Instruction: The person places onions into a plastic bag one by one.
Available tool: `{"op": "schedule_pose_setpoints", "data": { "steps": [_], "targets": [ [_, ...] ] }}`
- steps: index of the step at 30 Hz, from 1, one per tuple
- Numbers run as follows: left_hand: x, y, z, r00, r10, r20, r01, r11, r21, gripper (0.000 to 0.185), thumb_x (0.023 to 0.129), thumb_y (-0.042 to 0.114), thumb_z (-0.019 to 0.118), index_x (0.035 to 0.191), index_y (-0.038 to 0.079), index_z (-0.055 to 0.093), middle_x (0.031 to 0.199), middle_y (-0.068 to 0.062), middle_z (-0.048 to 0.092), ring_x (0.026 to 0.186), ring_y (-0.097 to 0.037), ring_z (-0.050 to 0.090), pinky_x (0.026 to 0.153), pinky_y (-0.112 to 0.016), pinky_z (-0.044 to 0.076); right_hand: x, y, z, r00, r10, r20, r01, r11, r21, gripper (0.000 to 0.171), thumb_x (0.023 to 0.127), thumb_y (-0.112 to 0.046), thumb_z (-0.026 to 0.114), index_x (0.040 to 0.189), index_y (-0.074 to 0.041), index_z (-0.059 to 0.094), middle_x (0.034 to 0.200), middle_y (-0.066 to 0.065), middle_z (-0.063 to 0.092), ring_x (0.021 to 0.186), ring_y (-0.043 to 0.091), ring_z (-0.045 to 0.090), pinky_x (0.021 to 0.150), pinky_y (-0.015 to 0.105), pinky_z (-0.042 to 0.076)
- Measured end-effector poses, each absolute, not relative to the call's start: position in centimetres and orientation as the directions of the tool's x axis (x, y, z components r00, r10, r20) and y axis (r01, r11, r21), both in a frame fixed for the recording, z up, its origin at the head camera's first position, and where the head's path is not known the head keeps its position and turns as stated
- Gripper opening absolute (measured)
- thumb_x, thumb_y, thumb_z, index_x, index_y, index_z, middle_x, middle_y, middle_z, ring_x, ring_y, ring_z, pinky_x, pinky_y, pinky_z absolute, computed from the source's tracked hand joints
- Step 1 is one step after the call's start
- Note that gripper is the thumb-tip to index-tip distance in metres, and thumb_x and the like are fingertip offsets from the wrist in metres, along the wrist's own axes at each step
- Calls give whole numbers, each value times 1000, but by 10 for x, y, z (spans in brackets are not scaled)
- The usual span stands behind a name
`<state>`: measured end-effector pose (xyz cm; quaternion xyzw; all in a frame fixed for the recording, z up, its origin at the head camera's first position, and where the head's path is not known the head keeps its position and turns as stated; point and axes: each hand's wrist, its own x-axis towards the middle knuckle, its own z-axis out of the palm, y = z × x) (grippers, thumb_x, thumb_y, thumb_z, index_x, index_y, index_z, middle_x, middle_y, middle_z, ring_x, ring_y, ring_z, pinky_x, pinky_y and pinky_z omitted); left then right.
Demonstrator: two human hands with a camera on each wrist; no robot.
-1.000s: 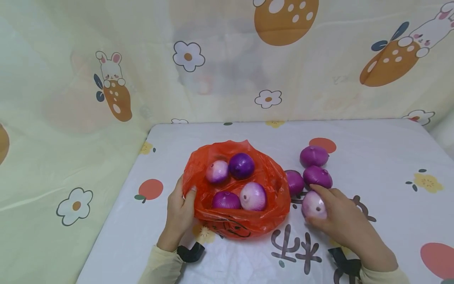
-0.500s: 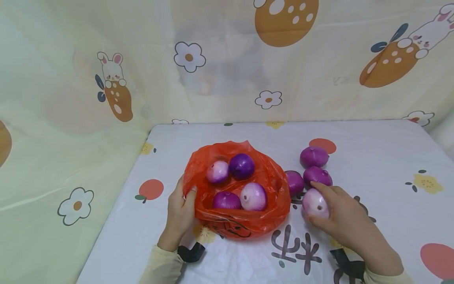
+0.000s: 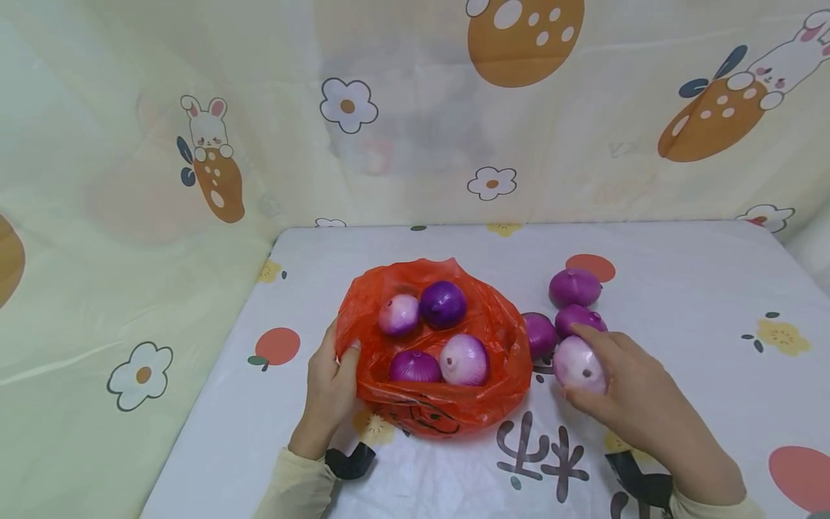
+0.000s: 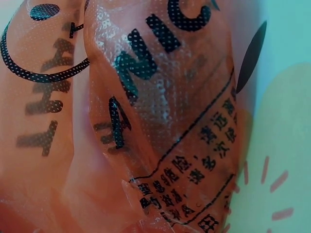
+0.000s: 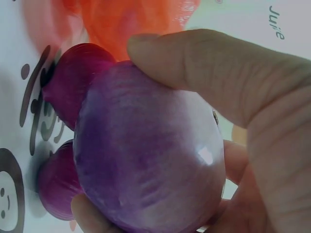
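My right hand (image 3: 635,389) grips a pale purple-and-white onion (image 3: 581,365) between thumb and fingers, just right of the bag. The right wrist view has this onion (image 5: 150,150) large, with the thumb across its top and fingertips beneath. My left hand (image 3: 331,393) pinches the left rim of an open red plastic bag (image 3: 447,414), thumb on the near side, the other fingers mostly hidden behind the plastic. Inside the bag lie several onions, among them a dark purple onion (image 3: 444,304) and a pale onion (image 3: 463,360). Printed bag plastic (image 4: 160,107) fills most of the left wrist view.
Right of the bag, three purple onions rest on the table (image 3: 700,288): a far onion (image 3: 574,287), a middle onion (image 3: 576,317) and an onion against the bag (image 3: 538,335). A patterned cloth (image 3: 415,144) hangs behind the table.
My right hand has risen slightly and shifted a little to the right with the pale onion in its grip. The left hand and the bag have stayed in place.
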<state>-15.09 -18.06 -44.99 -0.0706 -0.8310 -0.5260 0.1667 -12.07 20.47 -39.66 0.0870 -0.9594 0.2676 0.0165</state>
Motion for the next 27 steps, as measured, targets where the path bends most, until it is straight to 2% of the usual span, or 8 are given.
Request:
{"op": "schedule_pose_setpoints", "data": {
  "steps": [13, 27],
  "targets": [
    [-151, -182, -452, -934, -35, 354, 308, 417, 855, 55, 103, 6, 53, 156, 14, 44, 144, -9, 63, 121, -29, 69, 92, -45, 61, -120, 204, -387, -982, -154, 109, -188, 841, -507, 96, 73, -33, 95, 154, -10, 48, 131, 28, 60, 111, 51, 61, 76, 67, 60],
    [-150, -181, -450, -938, -40, 344, 298, 412, 861, 54, 103, 6, 53, 156, 12, 45, 145, -8, 62, 123, -30, 68, 93, -45, 60, -120, 201, -379, -976, -157, 148, -211, 843, -496, 96, 72, -32, 96, 153, -11, 49, 133, 27, 59, 114, 51, 60, 75, 67, 60]
  ]
}}
